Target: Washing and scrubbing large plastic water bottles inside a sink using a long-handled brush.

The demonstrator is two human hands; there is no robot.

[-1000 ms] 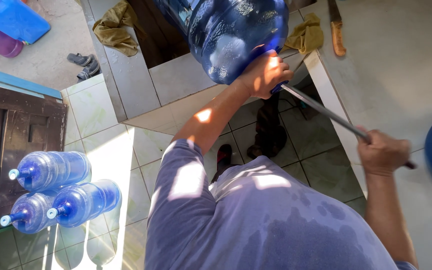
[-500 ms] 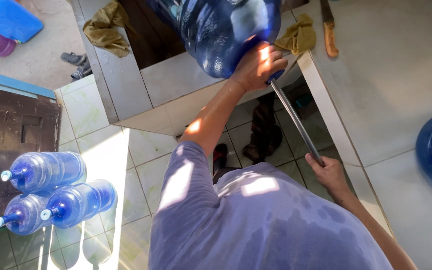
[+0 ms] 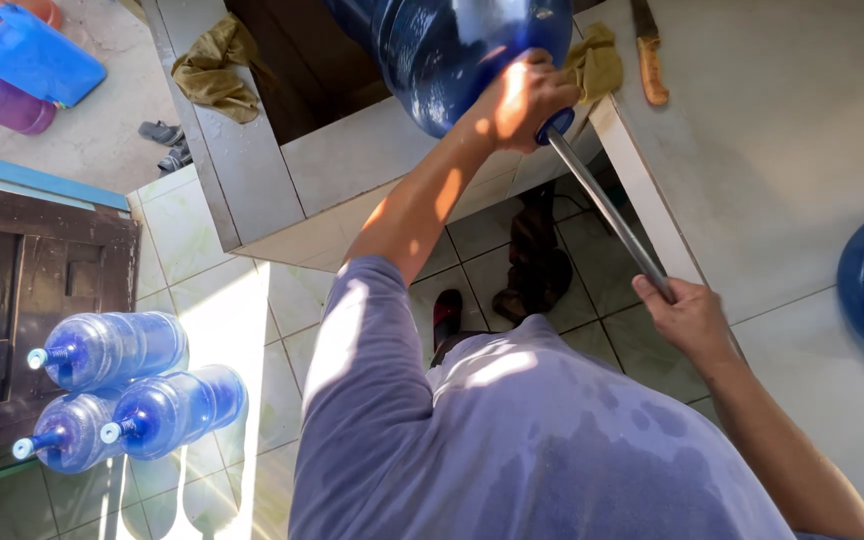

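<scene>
Counter: grey and sunny.
Left hand: I am gripping the big blue bottle's neck.
Right hand: I am closing around the metal rod.

Strong daylight enters from the lower left, laying a bright patch on the floor tiles well below the left hand, itself sunlit. The counter beside the right hand sits in even shade. Focus is sharp; wide-angle bending shows at the edges.

No packages, labels, signs or screens visible
</scene>
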